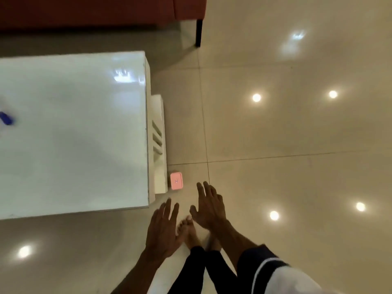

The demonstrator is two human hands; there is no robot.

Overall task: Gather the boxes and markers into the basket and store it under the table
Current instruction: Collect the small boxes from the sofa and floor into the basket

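A small pink box [176,181] lies flat on the floor, right beside the foot of the white table [74,134]. My right hand [209,206] hovers just to the right and nearer than the box, fingers spread, holding nothing. My left hand [162,228] is lower, near the table's front corner, also with fingers apart and nothing in it. A blue marker [6,118] lies on the tabletop at the far left edge of the view, blurred. No basket is in view.
The table's white slatted side panel [158,141] stands on glossy beige floor tiles [286,145]. A red sofa [101,9] with a dark leg [198,32] is behind the table. My bare feet [187,232] are below my hands.
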